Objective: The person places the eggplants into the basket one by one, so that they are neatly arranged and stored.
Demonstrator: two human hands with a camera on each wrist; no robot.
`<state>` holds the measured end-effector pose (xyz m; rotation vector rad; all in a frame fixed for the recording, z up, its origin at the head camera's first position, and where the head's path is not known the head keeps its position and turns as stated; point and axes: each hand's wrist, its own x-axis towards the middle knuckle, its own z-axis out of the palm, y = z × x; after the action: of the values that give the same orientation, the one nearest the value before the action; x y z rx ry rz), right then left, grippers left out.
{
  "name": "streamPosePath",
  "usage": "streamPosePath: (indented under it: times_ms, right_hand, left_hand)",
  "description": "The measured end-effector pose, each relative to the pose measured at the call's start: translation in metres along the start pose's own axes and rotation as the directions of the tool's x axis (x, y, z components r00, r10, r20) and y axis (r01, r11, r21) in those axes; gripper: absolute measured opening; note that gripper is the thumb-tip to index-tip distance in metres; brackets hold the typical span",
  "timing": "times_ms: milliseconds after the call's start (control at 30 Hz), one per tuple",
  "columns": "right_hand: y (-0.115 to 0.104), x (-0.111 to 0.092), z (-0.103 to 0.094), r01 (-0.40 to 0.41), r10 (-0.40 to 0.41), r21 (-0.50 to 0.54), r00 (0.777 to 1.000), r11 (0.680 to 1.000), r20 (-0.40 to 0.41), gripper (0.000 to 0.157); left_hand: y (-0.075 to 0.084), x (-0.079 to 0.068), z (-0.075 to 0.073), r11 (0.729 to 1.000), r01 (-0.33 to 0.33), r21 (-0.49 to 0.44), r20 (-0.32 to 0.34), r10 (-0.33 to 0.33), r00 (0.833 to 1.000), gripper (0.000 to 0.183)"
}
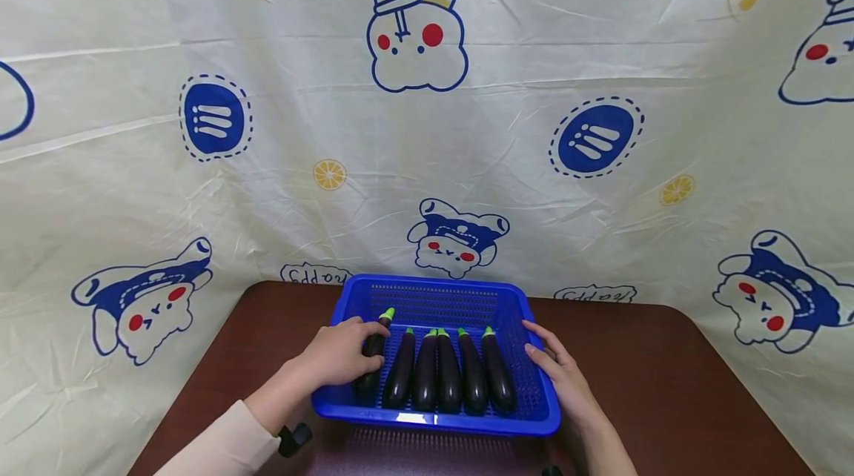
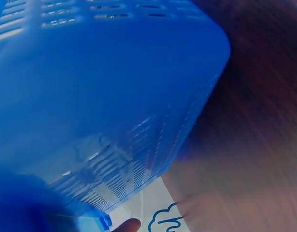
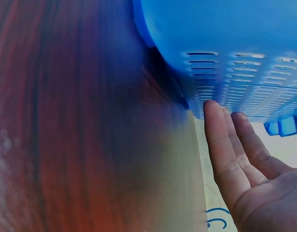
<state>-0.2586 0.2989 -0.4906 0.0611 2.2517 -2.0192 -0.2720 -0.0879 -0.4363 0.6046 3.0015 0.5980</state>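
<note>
A blue plastic basket [image 1: 437,422] with slotted walls holds several dark purple eggplants [image 1: 448,379] with bright green stem ends. They lie side by side, stems toward the far wall. My left hand [image 1: 343,354] reaches over the basket's left rim and grips the leftmost eggplant [image 1: 370,379], thumb on the near side and fingers over its upper part. At the basket's right side, my right hand [image 1: 563,376] touches the rim with extended fingers. In the right wrist view its straight fingers [image 3: 218,140] lie against the slotted outer wall. Only a fingertip shows in the left wrist view.
The basket stands on a dark brown wooden table [image 1: 654,379] with rounded far corners. Behind it hangs a pale curtain [image 1: 507,142] printed with cartoon bears and orange slices. A black strap piece [image 1: 293,439] sits at my left wrist.
</note>
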Motion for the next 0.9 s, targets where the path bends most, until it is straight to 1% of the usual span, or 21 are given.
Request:
streamPosePath:
  times_ms: [233, 400, 533, 700, 900]
  right_hand:
    - [0.001, 0.0, 0.0, 0.0, 0.0, -0.003, 1.0, 1.0, 0.001, 0.053]
    - [0.001, 0.0, 0.0, -0.003, 0.003, 0.002, 1.0, 1.0, 0.006, 0.053]
    - [0.001, 0.001, 0.0, -0.008, 0.008, -0.002, 1.0, 1.0, 0.003, 0.053]
    - [0.001, 0.001, -0.001, -0.009, 0.009, -0.005, 1.0, 1.0, 0.002, 0.053]
    - [0.001, 0.001, -0.001, -0.006, 0.006, -0.007, 1.0, 1.0, 0.008, 0.053]
  left_hand:
    - [0.002, -0.001, 0.004, 0.999, 0.027, 0.026, -0.001, -0.027, 1.0, 0.04]
    - [0.004, -0.001, 0.007, 0.997, 0.042, 0.07, 0.002, -0.043, 0.999, 0.04]
    - [0.003, -0.001, 0.01, 0.993, 0.04, 0.11, -0.002, -0.04, 0.999, 0.041]
    - [0.003, -0.002, 0.013, 0.99, 0.041, 0.136, -0.003, -0.041, 0.999, 0.043]
    - [0.002, -0.002, 0.016, 0.98, 0.039, 0.196, 0.002, -0.04, 0.999, 0.044]
